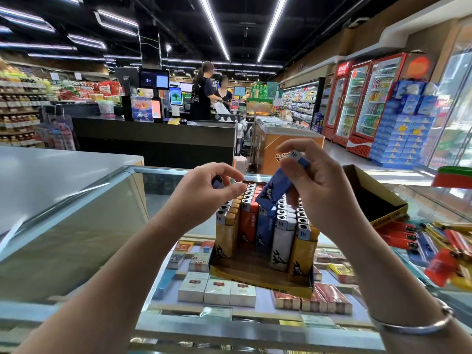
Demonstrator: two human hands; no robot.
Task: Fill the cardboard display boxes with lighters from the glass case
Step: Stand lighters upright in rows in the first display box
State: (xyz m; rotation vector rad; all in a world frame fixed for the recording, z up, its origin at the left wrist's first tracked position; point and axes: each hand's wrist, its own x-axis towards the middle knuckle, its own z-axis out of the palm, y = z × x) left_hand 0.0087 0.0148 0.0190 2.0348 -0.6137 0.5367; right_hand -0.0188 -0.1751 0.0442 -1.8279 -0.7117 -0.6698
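A cardboard display box [260, 281] stands on the glass case [107, 226], nearly full of upright lighters in yellow, orange, blue and white rows [265, 223]. My right hand [319, 182] grips a blue lighter [278, 187], tilted, its lower end just above the blue row. My left hand [204, 192] hovers over the box's left rows and pinches a small dark blue thing [217, 181], mostly hidden by its fingers. A second cardboard box [378, 198] lies open on the right, its inside dark.
Loose red, yellow and blue lighters [434, 244] lie in a heap on the glass at the right. Cigarette packs [217, 290] show under the glass. Beyond stand a black checkout counter [158, 139] with two people, a freezer chest and drink fridges [362, 103].
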